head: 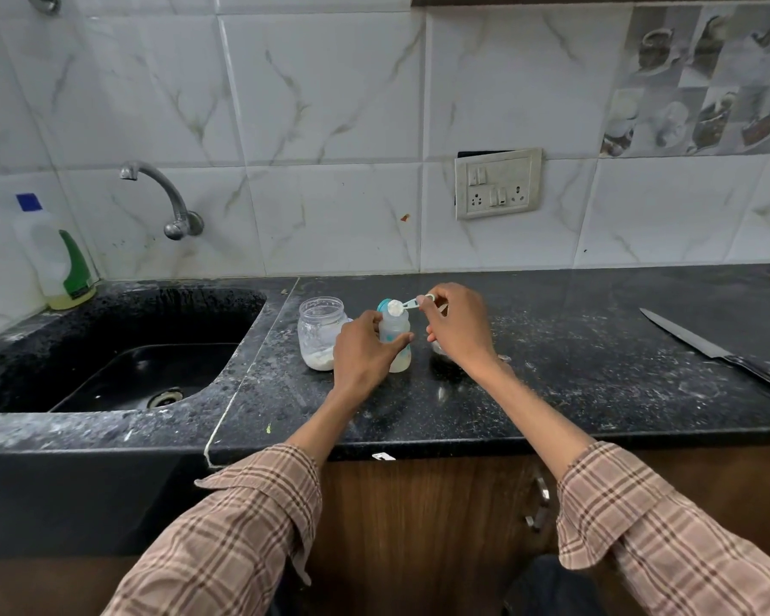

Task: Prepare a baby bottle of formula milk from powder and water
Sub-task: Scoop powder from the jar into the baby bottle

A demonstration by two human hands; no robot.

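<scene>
Stage: powder going in; scoop (404, 305) heaped with white powder, poised right over the open mouth of the baby bottle (394, 333), not yet tipped.
Bottle: upright on the black countertop (552, 393), just right of the sink (121, 349), teal ring at the neck; pale liquid low inside, so water probably added already (a judgement, contents hard to read).
Left hand (365, 353): wrapped around the bottle's body, fingers curled closed on it, thumb across the front, steadying.
Right hand (456, 326): pinching the scoop's handle end between thumb and forefinger; other fingers loosely curled, holding nothing else visible.
Powder source: clear plastic jar (321, 333), lid off, just left of the bottle, a little white powder at the bottom.
Done so far: jar opened, bottle opened, one scoop loaded.
Left to do: tip the powder in, possibly further scoops (count unknown), fit teat and cap, shake.
Teat and cap: not identifiable; a small dark object (441, 349) sits partly hidden behind the right wrist, nature unclear.
Around: tap (161, 193) above the sink, detergent bottle (56, 255) in the far left corner, kitchen knife (703, 344) well apart on the right, wall socket (498, 183) on the tiles.
Obstacles: none between scoop and bottle mouth; narrow neck makes spilling likely if tipped off-centre.
</scene>
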